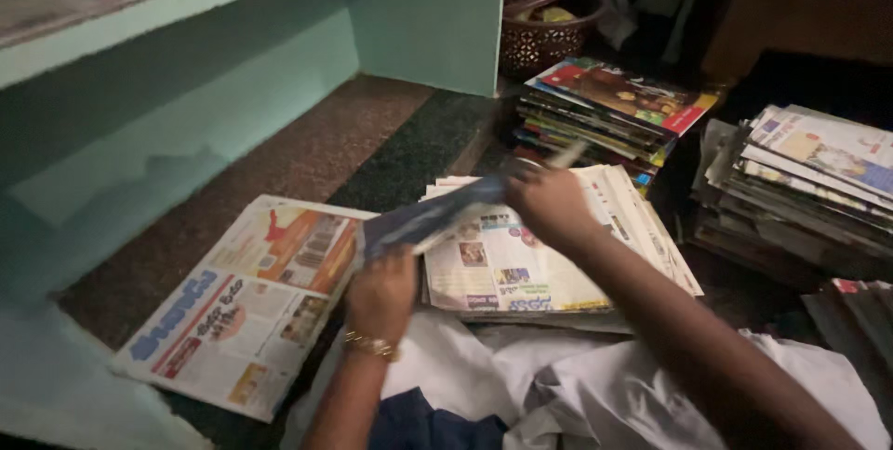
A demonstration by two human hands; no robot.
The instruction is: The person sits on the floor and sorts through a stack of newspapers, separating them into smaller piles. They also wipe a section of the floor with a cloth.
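- Two hands are at work: the left hand (pixel 379 294), with a gold bangle (pixel 369 346) at its wrist, and the right hand (pixel 549 205).
- Between them they hold one dark blue magazine (pixel 430 216), blurred in the view. Its long axis runs slantwise, from the lower end at the left fingers up to the higher end at the right fingers.
- The left fingers are closed on the lower end of the magazine; the right fingers are pinched together on the upper end. The magazine is lifted, just above the papers on the floor.
- Directly under the right fingers lies one fanned pile of newspapers (pixel 521 268), the top page with small colour pictures.
- Beside the left fingers, on the outer side, one single newspaper (pixel 244 306) lies flat and open on the dark floor (pixel 316 147), with its orange part toward the magazine.
- Beyond the right fingertips stands one stack of magazines (pixel 614 110) with a red and yellow cover on top. Further to the outside of the right hand is a second stack of magazines (pixel 800 185), taller and less tidy.
- At the right edge I see a third, smaller heap of papers (pixel 860 320), only partly visible.
- Far beyond the fingers, one woven basket (pixel 544 36) sits beside a pale green shelf unit (pixel 233 68).
- White cloth (pixel 577 380) lies below both wrists.
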